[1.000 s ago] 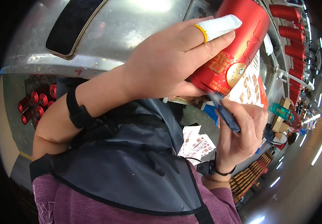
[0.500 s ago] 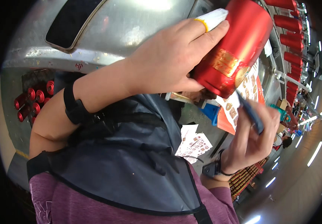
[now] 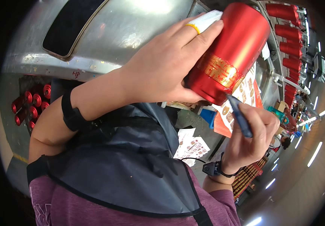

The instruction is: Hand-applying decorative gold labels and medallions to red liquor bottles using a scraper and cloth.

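From my remote view I have a red canister, a smooth cylinder with a satiny metallic sheen and a bright highlight running along its length. It is tilted, its far end leaning up and to the right, its near end low and to the left. The left hand grips it along its left side. Close to the near end I see a gold decal of ornate, curling lines on the curved wall. The right hand holds a slim, dark blue-grey tool slantwise, its narrow tip at the canister's near rim; I cannot tell whether they touch.
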